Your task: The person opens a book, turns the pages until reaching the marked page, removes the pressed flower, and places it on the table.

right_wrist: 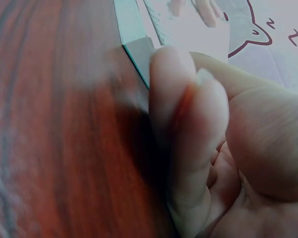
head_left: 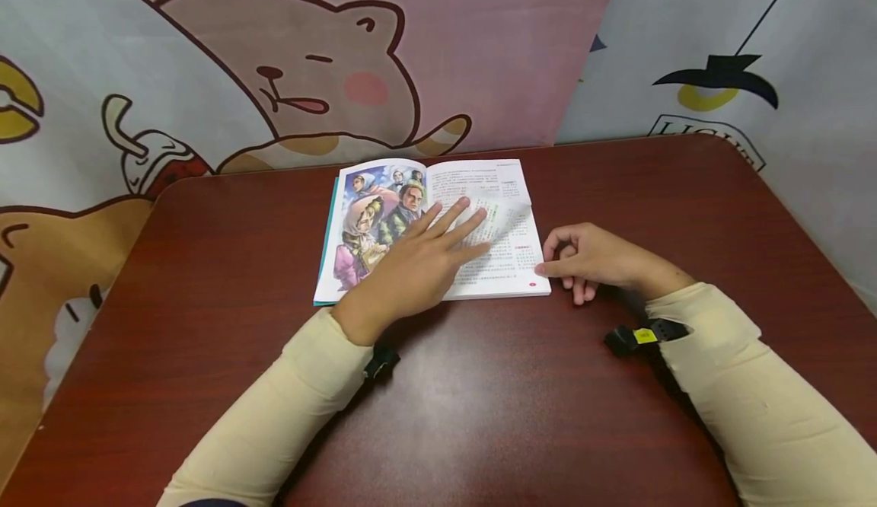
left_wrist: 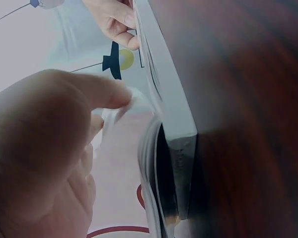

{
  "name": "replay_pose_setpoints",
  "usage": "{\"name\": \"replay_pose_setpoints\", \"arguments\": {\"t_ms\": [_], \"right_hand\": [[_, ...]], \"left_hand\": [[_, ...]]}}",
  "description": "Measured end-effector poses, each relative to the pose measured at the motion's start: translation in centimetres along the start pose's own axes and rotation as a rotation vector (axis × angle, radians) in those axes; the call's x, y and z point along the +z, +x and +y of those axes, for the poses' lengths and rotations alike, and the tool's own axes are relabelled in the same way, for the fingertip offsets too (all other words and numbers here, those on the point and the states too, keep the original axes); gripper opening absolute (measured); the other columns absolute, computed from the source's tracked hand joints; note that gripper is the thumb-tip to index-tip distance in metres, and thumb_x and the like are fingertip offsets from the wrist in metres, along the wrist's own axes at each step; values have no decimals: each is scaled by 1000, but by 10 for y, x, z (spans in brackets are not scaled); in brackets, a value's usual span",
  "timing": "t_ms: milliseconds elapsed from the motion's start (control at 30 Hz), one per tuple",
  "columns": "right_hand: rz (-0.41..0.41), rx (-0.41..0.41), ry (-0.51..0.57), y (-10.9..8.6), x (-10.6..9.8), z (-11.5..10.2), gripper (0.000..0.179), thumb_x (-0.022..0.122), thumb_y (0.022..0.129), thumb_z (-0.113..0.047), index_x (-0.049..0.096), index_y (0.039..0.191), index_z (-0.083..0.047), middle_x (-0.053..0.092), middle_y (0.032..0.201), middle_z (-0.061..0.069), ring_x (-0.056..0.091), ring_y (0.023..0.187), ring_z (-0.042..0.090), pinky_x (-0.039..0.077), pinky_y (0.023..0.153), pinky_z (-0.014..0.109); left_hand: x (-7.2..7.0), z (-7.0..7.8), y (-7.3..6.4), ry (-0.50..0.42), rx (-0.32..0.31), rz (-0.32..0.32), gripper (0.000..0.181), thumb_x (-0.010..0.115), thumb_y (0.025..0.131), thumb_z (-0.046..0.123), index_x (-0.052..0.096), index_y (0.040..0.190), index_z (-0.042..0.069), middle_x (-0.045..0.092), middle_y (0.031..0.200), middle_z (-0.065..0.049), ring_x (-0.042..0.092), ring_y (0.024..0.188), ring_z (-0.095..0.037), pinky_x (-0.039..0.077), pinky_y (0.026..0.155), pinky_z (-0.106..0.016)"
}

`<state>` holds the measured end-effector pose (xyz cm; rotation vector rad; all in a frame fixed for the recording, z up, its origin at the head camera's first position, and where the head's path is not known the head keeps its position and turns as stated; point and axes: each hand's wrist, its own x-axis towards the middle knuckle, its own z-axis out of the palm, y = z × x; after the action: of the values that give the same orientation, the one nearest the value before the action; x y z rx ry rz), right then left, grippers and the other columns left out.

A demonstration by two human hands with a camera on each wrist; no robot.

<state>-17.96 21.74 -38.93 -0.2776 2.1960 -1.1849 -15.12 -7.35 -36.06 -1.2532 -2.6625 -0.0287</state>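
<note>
our open book (head_left: 373, 229) is lying at twelve o'clock. our left hand (head_left: 418, 263) is holding its fingers apart over a page (head_left: 510, 216); our right hand (head_left: 592, 259) is pinching the four o'clock edge. we're guessing pages are bending and tearing easily, so we're picking corners, softly.

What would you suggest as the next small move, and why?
Probably the left hand should sweep the lifted page leftward over the illustration: the page curves up beneath that hand, and the right hand is at the book's right edge.

An open illustrated book (head_left: 397, 214) with one leaf (head_left: 510, 214) curling up lies on the reddish-brown table (head_left: 479, 385).
</note>
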Motion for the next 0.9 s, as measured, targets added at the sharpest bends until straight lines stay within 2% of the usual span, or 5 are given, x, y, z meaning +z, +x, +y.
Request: {"name": "replay_pose_setpoints", "arguments": {"t_ms": [267,533,900], "right_hand": [[9,-1,1,0,0,-1,37,72,78,-33,52,94,-6,55,60,9,60,42,27,49,41,42],[8,-7,1,-1,2,0,38,72,78,-33,52,93,-4,55,58,8,60,42,25,49,40,42],[12,-4,0,-1,1,0,38,72,78,-34,52,94,-6,55,59,8,60,42,26,49,40,42]], "left_hand": [[0,-1,-2,8,-1,-14,45,51,88,17,51,133,22,27,152,-3,13,144,-21,9,116,-41],[3,1,-4,-48,-31,-92,43,44,93,13,48,135,16,26,152,-5,20,141,-24,15,115,-40],[4,0,-4,-29,-82,-87,43,42,93,15,46,136,14,25,152,-6,19,142,-25,18,115,-40]]}}
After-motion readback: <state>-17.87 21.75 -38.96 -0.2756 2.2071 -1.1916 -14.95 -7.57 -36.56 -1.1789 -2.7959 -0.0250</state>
